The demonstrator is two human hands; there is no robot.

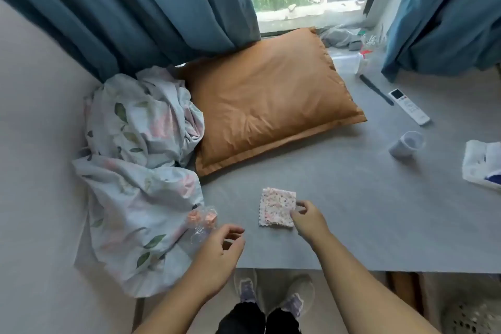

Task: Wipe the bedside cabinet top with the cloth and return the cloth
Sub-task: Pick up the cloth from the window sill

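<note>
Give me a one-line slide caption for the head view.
Right hand at the edge of the folded floral cloth on the grey cabinet top; left hand hovers empty.

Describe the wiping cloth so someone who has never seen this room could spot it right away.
Start at the big orange pillow under the window, then come toward the near edge of the grey cabinet top. The cloth lies flat there, a small folded square at the right hand's fingertips. Its pink speckled print and scalloped edge set it apart from the crumpled floral sheet on the left.
</note>
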